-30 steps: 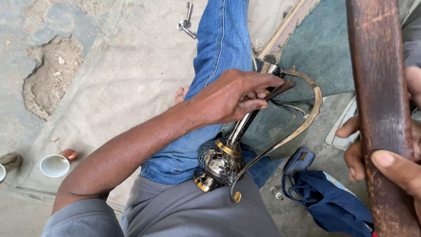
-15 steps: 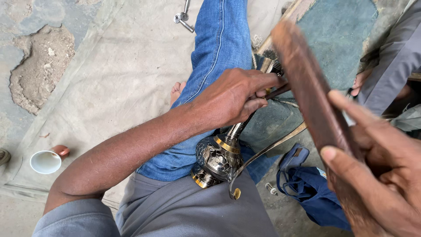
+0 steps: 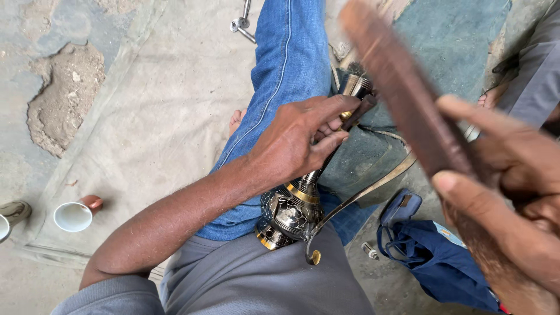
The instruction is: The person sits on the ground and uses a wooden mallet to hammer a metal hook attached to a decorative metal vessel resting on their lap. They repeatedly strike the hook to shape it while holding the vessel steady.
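Change, stick: wooden stick (image 3: 408, 111) now slants from top centre to lower right, blurred; a second ago it stood near upright at the right edge.
Change, right hand: right hand (image 3: 513, 227) fills more of the lower right than before, thumb across the stick's lower end, fingers wrapped on it, grasping.
Change, left hand: left hand (image 3: 300, 140) in the same spot at frame centre as earlier, clenched round the vase neck, fingertips at a dark handle near the top.
Change, view: camera shifted a little; cup and ground patch sit lower left than before.
Vase: ornate brass-and-dark metal vase (image 3: 290, 213) lies tilted across the lap, base at lower centre on the grey cloth, neck running up right to a brass tip (image 3: 356, 86).
Strap: curved metal strip (image 3: 356, 201) loops from the base toward the right, brass knob at its lower end.
Leg: jeans leg (image 3: 286, 76) runs from top centre down to the lap, under the left forearm.
Blocking: stick and right hand cover much of the right side, hiding part of the green cloth (image 3: 461, 41) and strip.
Around, left: white cup (image 3: 73, 216) at lower left on the tan sheet (image 3: 157, 116); broken ground patch (image 3: 61, 99) upper left.
Around, top: metal tool (image 3: 242, 23) at the top edge.
Around, lower right: blue bag (image 3: 431, 256) on the ground, small screw-like bit (image 3: 369, 249) just left of it.
Other person: grey sleeve (image 3: 534, 76) at the upper right edge.
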